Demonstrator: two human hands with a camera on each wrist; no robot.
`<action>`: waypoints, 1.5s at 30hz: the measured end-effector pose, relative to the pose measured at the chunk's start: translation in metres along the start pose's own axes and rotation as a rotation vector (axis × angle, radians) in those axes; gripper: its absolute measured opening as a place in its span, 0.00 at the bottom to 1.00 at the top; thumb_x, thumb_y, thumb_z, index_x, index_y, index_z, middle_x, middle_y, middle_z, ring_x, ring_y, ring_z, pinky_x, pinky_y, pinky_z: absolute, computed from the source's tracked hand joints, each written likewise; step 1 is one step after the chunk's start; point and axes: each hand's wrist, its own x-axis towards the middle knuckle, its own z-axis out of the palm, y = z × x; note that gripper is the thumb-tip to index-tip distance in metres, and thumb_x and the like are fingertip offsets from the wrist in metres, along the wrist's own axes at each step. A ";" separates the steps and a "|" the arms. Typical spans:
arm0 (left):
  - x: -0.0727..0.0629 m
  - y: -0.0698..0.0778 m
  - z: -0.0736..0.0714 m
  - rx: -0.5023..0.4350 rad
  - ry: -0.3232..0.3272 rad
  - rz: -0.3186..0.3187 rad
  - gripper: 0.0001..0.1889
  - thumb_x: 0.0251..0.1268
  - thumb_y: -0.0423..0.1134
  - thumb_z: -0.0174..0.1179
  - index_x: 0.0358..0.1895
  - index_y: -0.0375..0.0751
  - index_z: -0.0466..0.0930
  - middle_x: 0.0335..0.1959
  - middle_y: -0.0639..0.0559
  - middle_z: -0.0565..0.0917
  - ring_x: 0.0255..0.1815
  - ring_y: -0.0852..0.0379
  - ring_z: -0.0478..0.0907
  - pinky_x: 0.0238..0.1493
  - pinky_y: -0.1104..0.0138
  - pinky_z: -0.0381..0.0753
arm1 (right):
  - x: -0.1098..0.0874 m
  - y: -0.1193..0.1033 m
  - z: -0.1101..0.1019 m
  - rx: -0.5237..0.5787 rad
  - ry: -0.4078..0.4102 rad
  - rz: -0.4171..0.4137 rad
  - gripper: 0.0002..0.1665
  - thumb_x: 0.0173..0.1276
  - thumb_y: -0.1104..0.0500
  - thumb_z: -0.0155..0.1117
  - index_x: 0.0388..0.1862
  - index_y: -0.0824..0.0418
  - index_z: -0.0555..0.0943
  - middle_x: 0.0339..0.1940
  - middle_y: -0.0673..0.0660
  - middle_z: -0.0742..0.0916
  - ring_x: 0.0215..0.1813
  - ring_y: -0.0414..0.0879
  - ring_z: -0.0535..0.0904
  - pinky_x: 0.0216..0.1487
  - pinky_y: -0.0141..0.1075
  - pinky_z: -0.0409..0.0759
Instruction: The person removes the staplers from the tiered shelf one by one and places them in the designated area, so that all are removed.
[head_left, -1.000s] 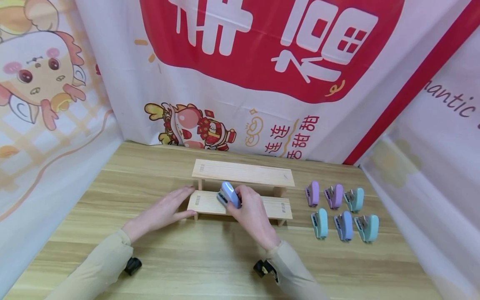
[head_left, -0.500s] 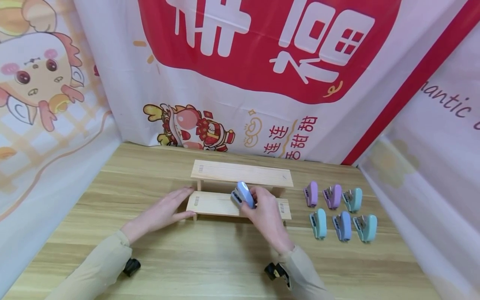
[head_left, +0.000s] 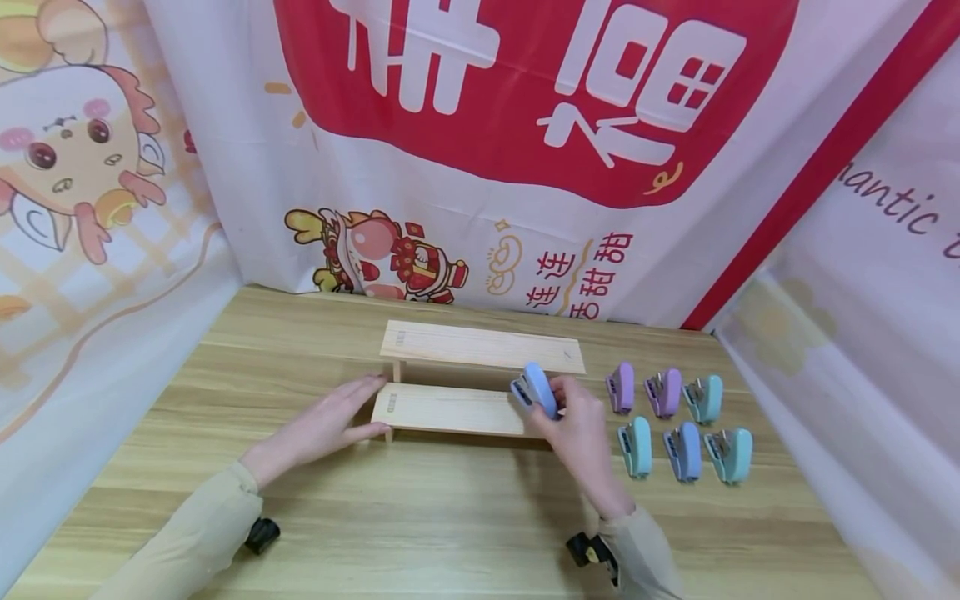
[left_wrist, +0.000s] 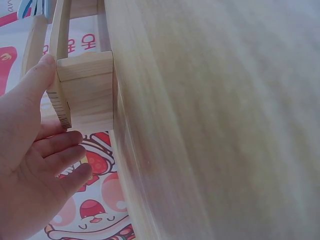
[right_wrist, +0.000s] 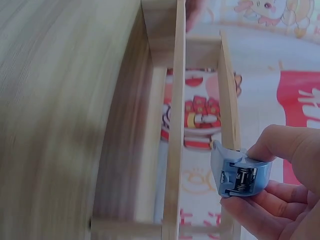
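Note:
My left hand (head_left: pixel 326 425) holds the left end of a two-step wooden shelf (head_left: pixel 450 408), thumb at the front corner and fingers at the back corner. In the left wrist view the thumb (left_wrist: pixel 40 77) touches the board's edge, while the lower fingers hang loosely beside the end leg. A light-blue stapler (head_left: pixel 540 390) is pinched between the thumb and fingers of my right hand (head_left: pixel 585 429), over the right end of the lower step. The right wrist view shows the end of this stapler (right_wrist: pixel 240 175) tilted above the boards; any contact with the step is unclear.
Right of the shelf, several staplers stand in two rows on the wooden table (head_left: pixel 450 525): purple staplers (head_left: pixel 621 387) and a teal stapler (head_left: pixel 705 398) behind, teal and blue staplers (head_left: pixel 684 452) in front. The upper step (head_left: pixel 480 343) stands behind the lower one. Printed cloth (head_left: pixel 480 183) surrounds the table.
My right hand has carried the blue stapler rightward along the lower step, from its middle to its right end. My left hand stays at the shelf's left end.

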 end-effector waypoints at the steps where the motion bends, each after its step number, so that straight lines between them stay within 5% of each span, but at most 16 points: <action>1: 0.000 0.000 0.000 -0.001 -0.001 -0.002 0.43 0.64 0.56 0.64 0.75 0.34 0.61 0.74 0.33 0.66 0.73 0.35 0.67 0.73 0.41 0.68 | 0.000 0.003 -0.004 -0.002 0.003 0.006 0.16 0.55 0.65 0.74 0.41 0.67 0.81 0.36 0.63 0.89 0.36 0.49 0.86 0.32 0.36 0.89; 12: 0.001 0.000 0.000 -0.012 -0.010 -0.013 0.43 0.65 0.57 0.63 0.75 0.35 0.60 0.74 0.34 0.65 0.73 0.34 0.66 0.73 0.40 0.67 | -0.008 0.037 -0.038 -0.047 0.098 0.076 0.18 0.52 0.66 0.73 0.43 0.69 0.82 0.34 0.63 0.89 0.35 0.52 0.86 0.33 0.39 0.87; 22: 0.002 -0.001 0.001 -0.006 -0.015 -0.022 0.43 0.65 0.57 0.63 0.75 0.35 0.60 0.74 0.34 0.65 0.73 0.34 0.66 0.73 0.40 0.67 | -0.016 0.044 -0.062 -0.113 0.113 0.136 0.19 0.55 0.64 0.73 0.45 0.69 0.81 0.36 0.65 0.88 0.37 0.54 0.86 0.35 0.43 0.88; 35: 0.002 0.000 0.000 -0.002 -0.018 -0.019 0.43 0.65 0.58 0.62 0.75 0.35 0.60 0.74 0.33 0.66 0.73 0.34 0.66 0.73 0.40 0.67 | -0.024 0.076 -0.086 -0.157 0.264 0.064 0.16 0.49 0.67 0.74 0.37 0.72 0.81 0.30 0.67 0.88 0.30 0.56 0.85 0.26 0.26 0.78; 40: 0.001 0.000 0.000 0.001 -0.019 -0.025 0.43 0.65 0.57 0.63 0.75 0.35 0.60 0.74 0.33 0.65 0.73 0.34 0.66 0.73 0.40 0.67 | -0.026 0.092 -0.095 -0.146 0.287 0.111 0.16 0.50 0.68 0.73 0.38 0.72 0.81 0.30 0.68 0.88 0.30 0.58 0.85 0.27 0.09 0.65; 45: 0.002 0.000 0.000 0.000 -0.018 -0.026 0.43 0.65 0.57 0.63 0.75 0.35 0.60 0.74 0.33 0.66 0.73 0.34 0.66 0.73 0.40 0.67 | -0.028 0.109 -0.105 -0.161 0.295 0.170 0.18 0.50 0.67 0.74 0.39 0.73 0.81 0.31 0.70 0.88 0.31 0.59 0.85 0.26 0.07 0.62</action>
